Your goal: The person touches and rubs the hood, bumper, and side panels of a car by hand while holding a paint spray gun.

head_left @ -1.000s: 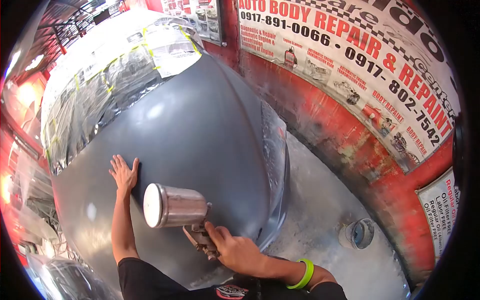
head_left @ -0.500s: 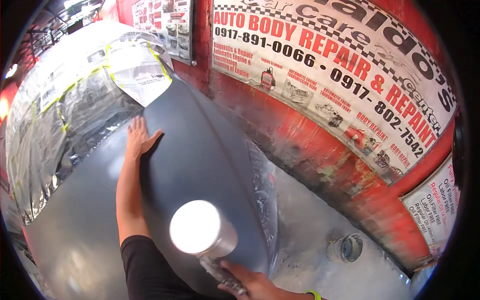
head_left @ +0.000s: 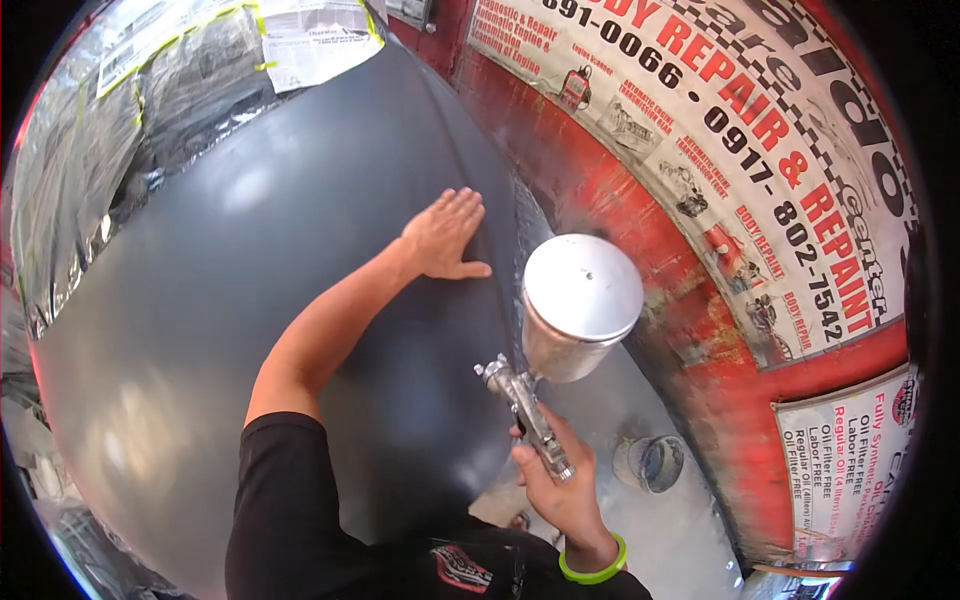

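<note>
A dark grey car hood point(head_left: 270, 260) fills the middle and left. My left hand point(head_left: 445, 235) lies flat near the hood's right side, palm down, fingers stretched. In my right hand point(head_left: 560, 480), at the lower right, is a metal spray gun point(head_left: 527, 415), its handle within my wrapped fingers. The gun's silver cup point(head_left: 580, 305) stands above it, lid toward the camera, and its nozzle points up and left over the hood's edge. A green band point(head_left: 594, 575) circles my right wrist.
Plastic sheeting point(head_left: 190, 90) and taped paper point(head_left: 315, 45) cover the car beyond the hood. A red wall point(head_left: 640, 230) with a large banner point(head_left: 700, 110) and a smaller sign point(head_left: 850, 470) runs along the right. A bucket point(head_left: 650, 463) stands on the grey floor.
My left hand has moved right across the hood, from near the covered windshield. The spray gun in my right hand has come up and right, its cup now more upright. The view has shifted.
</note>
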Demonstrator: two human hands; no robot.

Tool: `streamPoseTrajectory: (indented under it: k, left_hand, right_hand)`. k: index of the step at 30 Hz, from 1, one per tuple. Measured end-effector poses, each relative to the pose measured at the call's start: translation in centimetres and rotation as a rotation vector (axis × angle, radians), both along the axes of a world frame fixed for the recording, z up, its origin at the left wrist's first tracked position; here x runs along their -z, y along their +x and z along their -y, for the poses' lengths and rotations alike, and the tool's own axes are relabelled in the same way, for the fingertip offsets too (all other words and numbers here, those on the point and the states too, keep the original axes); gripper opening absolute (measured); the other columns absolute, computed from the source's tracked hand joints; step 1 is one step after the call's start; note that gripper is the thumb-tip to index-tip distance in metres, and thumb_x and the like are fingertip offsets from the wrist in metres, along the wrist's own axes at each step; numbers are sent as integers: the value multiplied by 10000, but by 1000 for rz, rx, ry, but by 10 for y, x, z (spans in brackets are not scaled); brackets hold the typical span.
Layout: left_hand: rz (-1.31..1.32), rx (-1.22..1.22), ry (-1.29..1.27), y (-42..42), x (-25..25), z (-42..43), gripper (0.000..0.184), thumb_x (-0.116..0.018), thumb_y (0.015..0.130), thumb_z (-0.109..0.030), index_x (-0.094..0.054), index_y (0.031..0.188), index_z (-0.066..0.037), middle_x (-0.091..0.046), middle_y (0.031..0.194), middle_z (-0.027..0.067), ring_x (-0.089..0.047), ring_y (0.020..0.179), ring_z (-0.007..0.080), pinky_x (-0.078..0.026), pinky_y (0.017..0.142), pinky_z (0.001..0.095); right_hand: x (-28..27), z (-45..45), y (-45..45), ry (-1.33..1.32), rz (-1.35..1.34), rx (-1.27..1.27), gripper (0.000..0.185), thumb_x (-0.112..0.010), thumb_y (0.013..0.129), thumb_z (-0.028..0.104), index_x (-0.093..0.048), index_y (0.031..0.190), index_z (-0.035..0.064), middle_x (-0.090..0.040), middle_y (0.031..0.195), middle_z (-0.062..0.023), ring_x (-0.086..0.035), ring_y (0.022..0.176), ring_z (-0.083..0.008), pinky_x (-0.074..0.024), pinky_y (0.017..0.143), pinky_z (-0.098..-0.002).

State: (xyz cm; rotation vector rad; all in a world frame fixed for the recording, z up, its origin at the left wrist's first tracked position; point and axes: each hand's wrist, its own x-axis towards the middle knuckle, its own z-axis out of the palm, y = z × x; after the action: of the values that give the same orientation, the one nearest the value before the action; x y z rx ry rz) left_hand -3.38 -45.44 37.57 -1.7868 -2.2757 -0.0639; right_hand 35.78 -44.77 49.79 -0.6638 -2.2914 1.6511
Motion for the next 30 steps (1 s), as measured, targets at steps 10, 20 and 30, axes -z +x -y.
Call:
streamPoseTrajectory:
  k: [10,20,30]
  left_hand:
    - [22,230,-220,275,45,25,982,-507,880,-742,-573,1338,124,-599,1373,250,-488,1363,359,-240,1240,474]
    - [1631,-99,-602,549,123,144,727,-418,1036,-639,-477,1512,-93,-510,1491,225,-491,1382,340,-312,1210,416]
    - [1779,-362,269,467,-45,215,750,-613,1028,-458,-365,1583,-20,-521,1506,202,-582,1301,297,-457,1103,435]
  right_hand:
    - [2,-20,138,-59,-45,78,499,-764,918,119,-586,1356,-42,-728,1112,-198,-723,1024,-280,-549,893,-380]
    - [49,-60,283,232,-183,5,440,-734,962,153,-609,1347,-20,-734,981,-97,-683,828,-141,-559,676,-311]
    - [35,-46,229,492,-15,-444,877,-727,862,220,-265,1600,111,-566,1395,-177,-693,892,-472,-595,709,-517]
